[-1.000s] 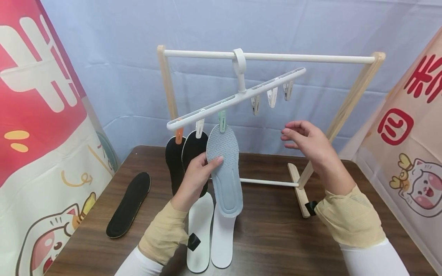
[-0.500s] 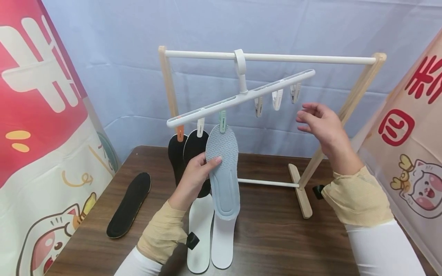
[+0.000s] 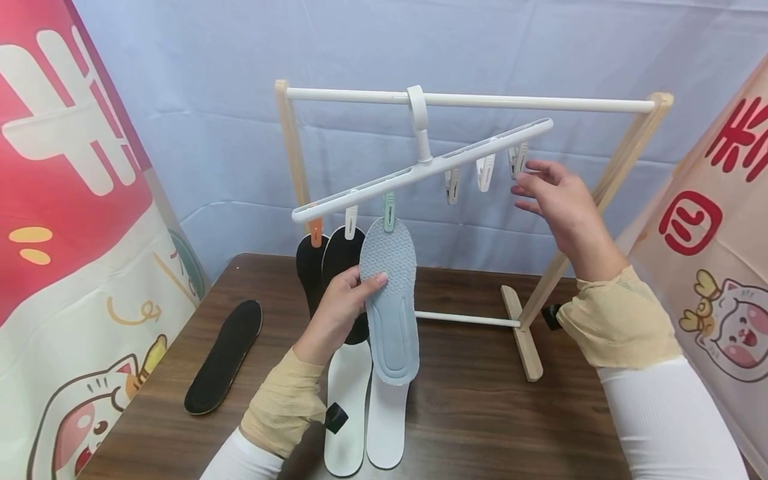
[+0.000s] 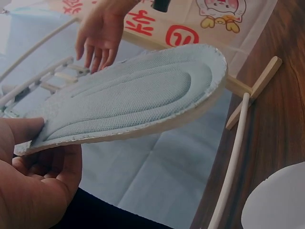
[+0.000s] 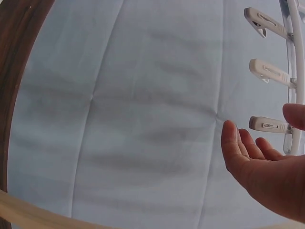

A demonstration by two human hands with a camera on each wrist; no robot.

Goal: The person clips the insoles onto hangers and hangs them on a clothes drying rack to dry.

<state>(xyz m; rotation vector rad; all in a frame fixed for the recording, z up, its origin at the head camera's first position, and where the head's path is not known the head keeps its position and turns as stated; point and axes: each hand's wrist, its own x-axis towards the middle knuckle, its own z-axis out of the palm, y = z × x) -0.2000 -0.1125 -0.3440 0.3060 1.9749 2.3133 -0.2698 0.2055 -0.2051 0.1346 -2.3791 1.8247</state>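
My left hand (image 3: 345, 293) grips a light blue insole (image 3: 393, 327) by its edge, thumb on the textured face. The insole's top hangs in a green clip (image 3: 389, 212) on a tilted white clip hanger (image 3: 414, 175). Two black insoles hang to its left, one (image 3: 312, 267) from an orange clip (image 3: 315, 233), the other (image 3: 343, 260) from a white clip (image 3: 351, 223). Beside the hanger's far right clip (image 3: 518, 161), my right hand (image 3: 564, 207) has loosely bent fingers and holds nothing. In the right wrist view, thumb and fingers (image 5: 230, 138) stand either side of that clip (image 5: 269, 125).
A wooden stand with a white top rail (image 3: 528, 103) carries the hanger. Two more clips (image 3: 485, 173) hang on its right half. Two white insoles (image 3: 348, 427) and a black insole (image 3: 223, 357) lie on the brown table (image 3: 480, 413).
My right hand has moved right and up to the far right clip. The hanger has swung slightly to the right. My left hand stays on the light blue insole.
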